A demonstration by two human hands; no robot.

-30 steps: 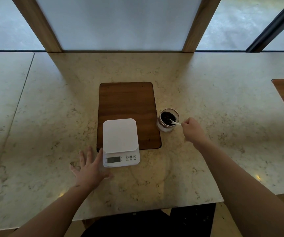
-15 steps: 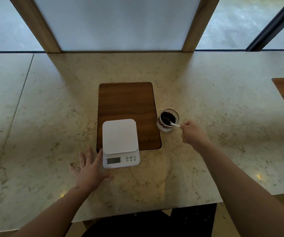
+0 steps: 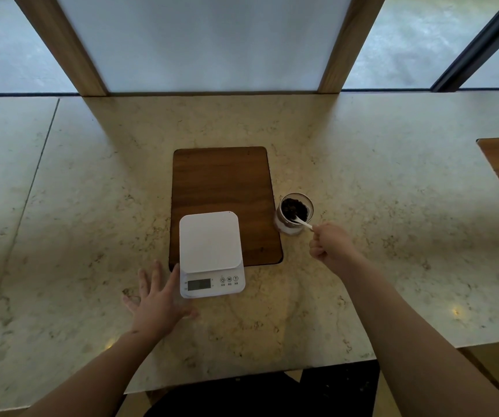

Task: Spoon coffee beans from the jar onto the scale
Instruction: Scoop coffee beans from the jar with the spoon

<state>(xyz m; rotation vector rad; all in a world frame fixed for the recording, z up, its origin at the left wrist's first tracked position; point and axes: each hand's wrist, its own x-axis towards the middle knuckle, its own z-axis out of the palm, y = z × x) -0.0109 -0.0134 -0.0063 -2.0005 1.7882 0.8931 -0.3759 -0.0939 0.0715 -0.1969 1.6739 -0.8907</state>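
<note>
In the jar (image 3: 295, 212), spoon (image 3: 301, 222) deeper than before, right hand (image 3: 331, 245) lower.

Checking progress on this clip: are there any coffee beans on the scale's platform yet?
No: the white platform of the scale is bare, and the spoon held by the right hand dips into the jar.

Marble counter (image 3: 362, 152), wood-framed window (image 3: 206, 40) behind

L hand (image 3: 156, 302) flat, splayed; R hand (image 3: 331, 245) fisted, pinching.
</note>
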